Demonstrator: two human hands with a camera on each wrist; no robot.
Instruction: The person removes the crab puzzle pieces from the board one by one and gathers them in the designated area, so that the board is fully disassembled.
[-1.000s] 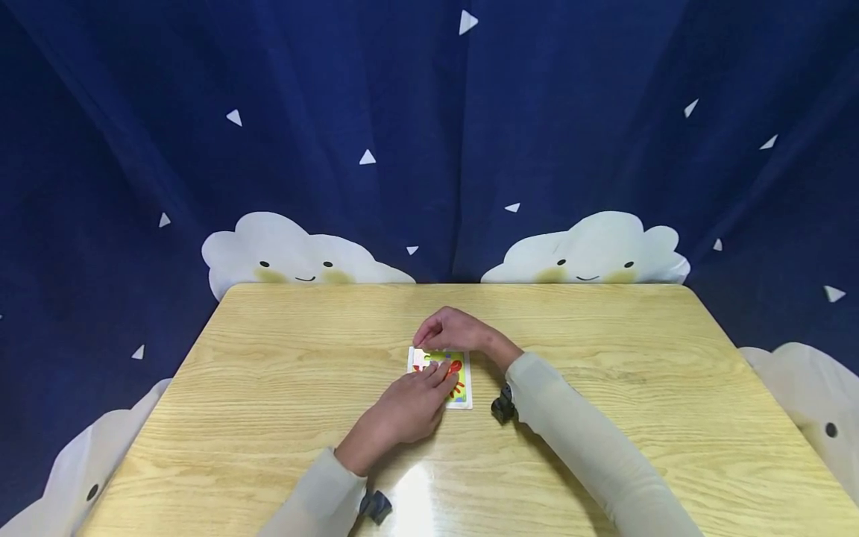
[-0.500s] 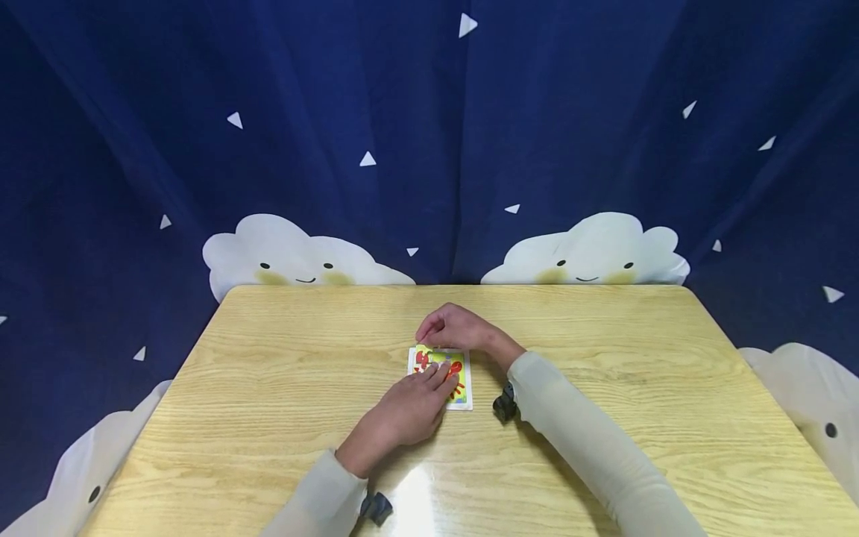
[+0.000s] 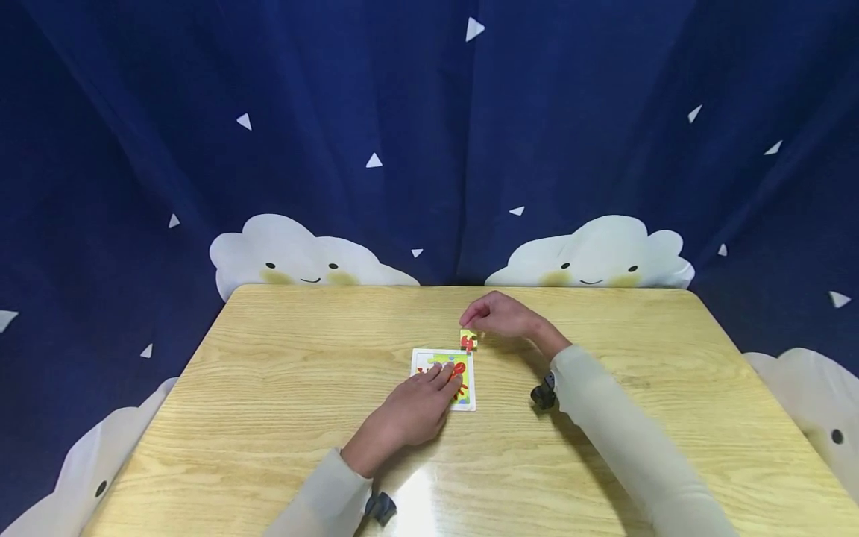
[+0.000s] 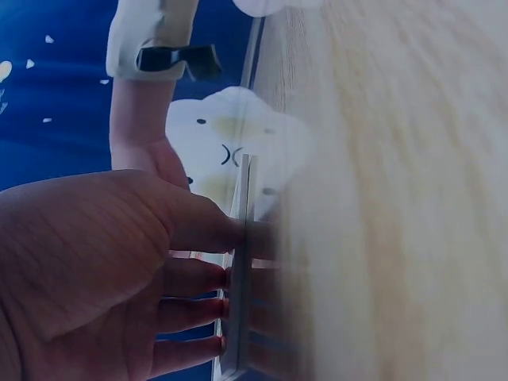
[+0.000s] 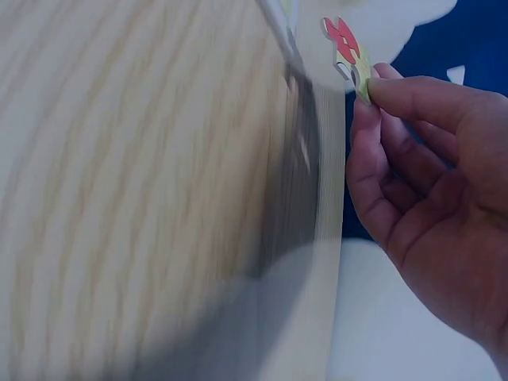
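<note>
A small jigsaw puzzle (image 3: 473, 388) in a white frame lies flat on the table, printed with a red figure on yellow-green. Its upper-left corner shows plain white. My left hand (image 3: 416, 406) rests on it with extended fingers, covering its lower left. In the left wrist view, the thumb and fingertips touch the thin board (image 4: 240, 294). Just beyond the frame's upper-right corner, my right hand (image 3: 506, 316) pinches a red and yellow puzzle piece (image 3: 468, 340) between thumb and fingertip. The right wrist view shows that piece raised off the tabletop, held by one edge.
The wooden table (image 3: 288, 358) extends to both sides of the puzzle. Behind its far edge hangs a dark blue curtain (image 3: 403, 112) with white triangles and smiling clouds. A black strapped device (image 3: 544, 391) sits at each wrist.
My right hand has lifted the puzzle piece from the board's upper-left corner and carried it right and away, past the upper-right corner. The left hand stays on the puzzle.
</note>
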